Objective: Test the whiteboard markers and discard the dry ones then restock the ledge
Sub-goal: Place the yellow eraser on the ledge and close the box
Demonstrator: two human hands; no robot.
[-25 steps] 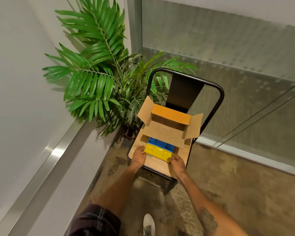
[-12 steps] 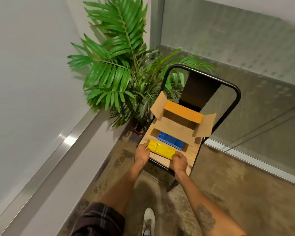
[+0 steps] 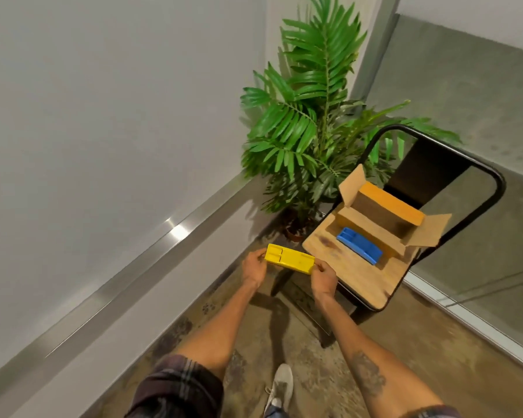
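Yellow tray (image 3: 290, 262) held crosswise, left hand (image 3: 254, 267) and right hand (image 3: 325, 278) gripping its ends.

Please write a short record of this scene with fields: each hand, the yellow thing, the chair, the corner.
left hand: grips one end of the yellow tray
right hand: pinches its other end
yellow tray: held in the air, off the chair seat
chair seat: blue tray and open cardboard box rest on it
corner: potted plant
markers: none visible
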